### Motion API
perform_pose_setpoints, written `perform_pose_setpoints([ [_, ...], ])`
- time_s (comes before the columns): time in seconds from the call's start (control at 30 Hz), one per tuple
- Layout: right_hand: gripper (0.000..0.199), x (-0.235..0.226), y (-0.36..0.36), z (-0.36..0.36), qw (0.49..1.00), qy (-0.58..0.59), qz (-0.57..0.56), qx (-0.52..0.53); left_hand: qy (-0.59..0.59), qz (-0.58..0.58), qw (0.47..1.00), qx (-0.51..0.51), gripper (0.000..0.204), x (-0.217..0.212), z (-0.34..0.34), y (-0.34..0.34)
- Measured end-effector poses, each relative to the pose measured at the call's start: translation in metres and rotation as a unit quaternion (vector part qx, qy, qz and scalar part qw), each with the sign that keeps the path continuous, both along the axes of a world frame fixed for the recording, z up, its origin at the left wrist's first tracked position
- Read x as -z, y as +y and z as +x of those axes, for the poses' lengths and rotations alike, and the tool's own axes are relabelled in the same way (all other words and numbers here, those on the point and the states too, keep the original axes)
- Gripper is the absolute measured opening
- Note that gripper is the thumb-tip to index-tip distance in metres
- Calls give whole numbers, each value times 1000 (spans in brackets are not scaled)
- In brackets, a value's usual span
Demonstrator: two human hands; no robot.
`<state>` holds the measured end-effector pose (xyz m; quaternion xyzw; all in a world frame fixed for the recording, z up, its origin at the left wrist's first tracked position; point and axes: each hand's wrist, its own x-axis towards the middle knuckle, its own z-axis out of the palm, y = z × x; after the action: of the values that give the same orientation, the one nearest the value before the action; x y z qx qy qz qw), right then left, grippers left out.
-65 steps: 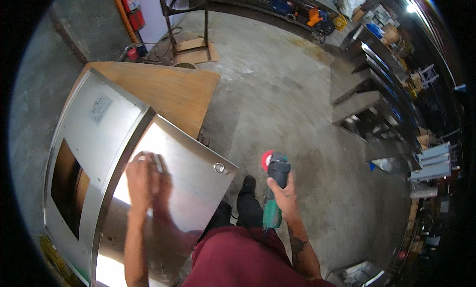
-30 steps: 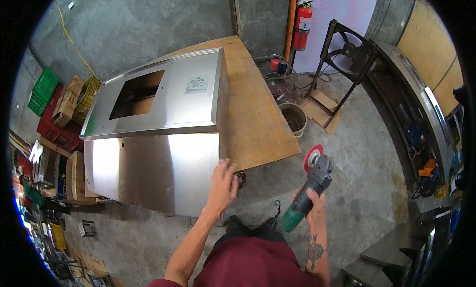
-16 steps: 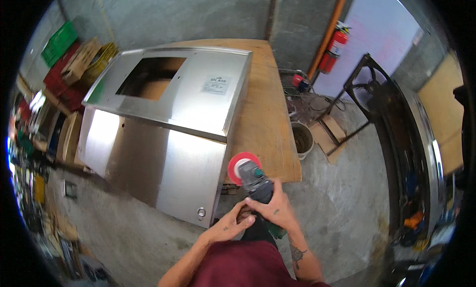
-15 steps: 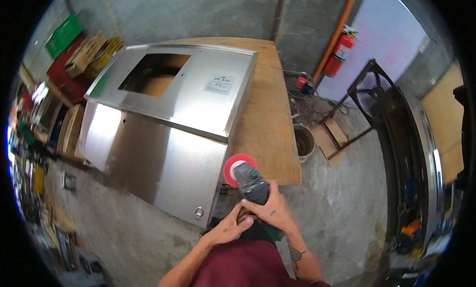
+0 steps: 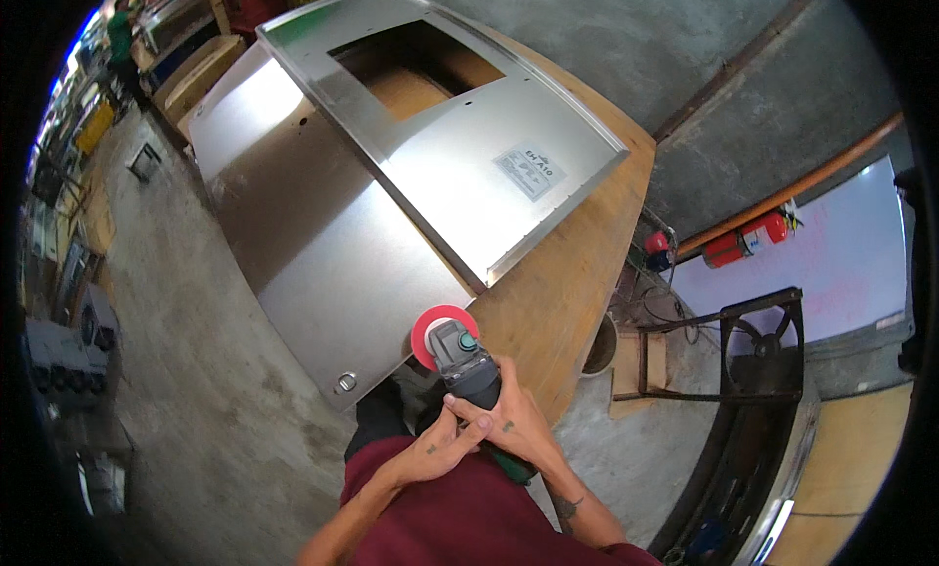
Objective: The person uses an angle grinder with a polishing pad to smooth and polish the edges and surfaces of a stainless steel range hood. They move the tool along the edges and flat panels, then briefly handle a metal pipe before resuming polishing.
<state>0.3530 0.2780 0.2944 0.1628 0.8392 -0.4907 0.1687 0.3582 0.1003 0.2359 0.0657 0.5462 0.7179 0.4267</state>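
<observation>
An angle grinder (image 5: pixel 469 372) with a red-rimmed disc (image 5: pixel 421 339) is held in front of my body, disc end pointing away from me. My right hand (image 5: pixel 514 421) wraps around the grinder's dark body from the right. Against the same body, lower down, my left hand (image 5: pixel 440 452) is closed, its thumb meeting the right hand; part of its grip is hidden. The disc appears over the near corner of a large stainless steel housing (image 5: pixel 333 243); whether they touch I cannot tell. That housing has a rectangular cut-out, a printed label (image 5: pixel 529 171) and a small ring latch (image 5: pixel 346 381).
A wooden tabletop (image 5: pixel 558 312) carries the housing. On the right stand a bucket (image 5: pixel 601 346), a black fan frame (image 5: pixel 761 341) and a fire extinguisher (image 5: pixel 751 239). Concrete floor (image 5: pixel 196 370) stretches left, where a person in green (image 5: pixel 121 43) stands far off.
The view has turned, so the housing appears rotated clockwise and closer. The grinder shifted slightly left in the picture, its disc now overlapping the housing's corner. Both hands keep their grip.
</observation>
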Motion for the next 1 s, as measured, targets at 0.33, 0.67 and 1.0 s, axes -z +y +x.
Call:
perform_pose_setpoints([
  [0.33, 90, 0, 5, -13, 999, -17, 19, 45, 29, 7, 999, 46, 72, 0, -20, 9],
  [0.67, 97, -1, 4, -31, 996, -64, 24, 59, -15, 12, 994, 110, 97, 6, -40, 7],
  [1.0, 103, -1, 11, -31, 996, -68, 51, 42, -1, -8, 992, 122, 97, -5, -46, 9],
])
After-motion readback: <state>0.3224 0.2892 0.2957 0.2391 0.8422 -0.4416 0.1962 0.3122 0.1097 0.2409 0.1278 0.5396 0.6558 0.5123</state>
